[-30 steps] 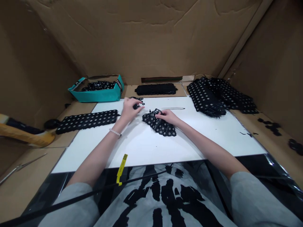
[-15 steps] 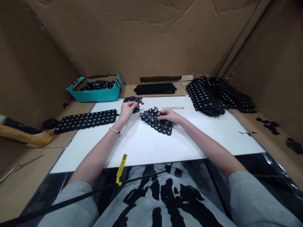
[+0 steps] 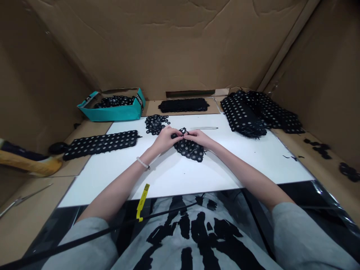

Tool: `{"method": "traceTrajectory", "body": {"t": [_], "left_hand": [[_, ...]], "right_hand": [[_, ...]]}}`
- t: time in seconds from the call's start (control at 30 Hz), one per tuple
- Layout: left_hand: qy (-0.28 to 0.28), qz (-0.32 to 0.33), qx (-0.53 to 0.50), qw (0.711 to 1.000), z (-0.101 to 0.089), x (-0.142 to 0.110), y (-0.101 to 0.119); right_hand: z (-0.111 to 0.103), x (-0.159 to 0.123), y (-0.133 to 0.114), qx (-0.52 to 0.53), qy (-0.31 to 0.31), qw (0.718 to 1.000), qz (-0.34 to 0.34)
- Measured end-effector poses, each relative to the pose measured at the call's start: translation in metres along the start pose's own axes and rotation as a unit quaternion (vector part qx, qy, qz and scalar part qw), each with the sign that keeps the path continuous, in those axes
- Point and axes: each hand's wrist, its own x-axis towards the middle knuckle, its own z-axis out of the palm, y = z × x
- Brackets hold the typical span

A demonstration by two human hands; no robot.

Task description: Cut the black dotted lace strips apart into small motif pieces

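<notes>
A black dotted fabric piece (image 3: 190, 151) hangs from my fingers over the white board. My left hand (image 3: 166, 139) pinches its upper left edge. Close beside it, my right hand (image 3: 200, 138) grips the top edge, fingertips nearly touching those of the left. Between the fingertips the fabric looks like open rings, too small to make out clearly. Just beyond my left hand lies a heap of small black dotted rounds (image 3: 154, 123). Behind my right hand rests a thin pale pen-like tool (image 3: 204, 128).
A teal box (image 3: 115, 114) holding dotted pieces stands back left. Dotted strips (image 3: 101, 144) lie left, a black stack (image 3: 183, 105) at the back, and folded dotted fabric (image 3: 243, 112) back right. Scissors (image 3: 19, 200) and a yellow bottle-like roll (image 3: 36, 159) are far left. Cardboard walls (image 3: 180, 48) surround the board.
My left hand has moved right and nearer, from the heap of rounds to the fabric piece, and now pinches its edge. My right hand has stayed on the fabric.
</notes>
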Motion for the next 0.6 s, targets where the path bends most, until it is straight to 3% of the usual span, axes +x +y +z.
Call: {"method": "traceTrajectory", "body": {"t": [0.1, 0.2, 0.27, 0.37, 0.43, 0.53, 0.6], "left_hand": [[0.047, -0.082, -0.072, 0.993, -0.002, 0.003, -0.017], [0.154, -0.166, -0.105, 0.968, -0.015, 0.006, -0.045], [0.215, -0.185, -0.046, 0.958, -0.027, 0.006, -0.06], [0.242, -0.162, 0.097, 0.952, -0.037, 0.004, -0.063], [0.21, -0.116, 0.137, 0.961, -0.035, 0.002, -0.048], [0.059, -0.02, 0.107, 0.992, -0.018, -0.001, -0.015], [0.001, 0.009, 0.079, 0.997, -0.006, -0.003, 0.0]], "right_hand": [[-0.007, 0.0, 0.002, 0.001, -0.015, 1.0, 0.025], [-0.009, 0.001, 0.003, -0.021, 0.019, 0.999, 0.039], [-0.007, 0.0, 0.003, -0.024, 0.024, 0.998, 0.046], [-0.002, -0.001, 0.003, -0.014, 0.036, 0.997, 0.06], [0.003, -0.001, 0.004, -0.016, 0.053, 0.997, 0.053], [0.007, 0.0, 0.004, -0.027, 0.078, 0.996, 0.025], [0.007, 0.0, 0.003, -0.025, 0.077, 0.997, 0.015]]}}
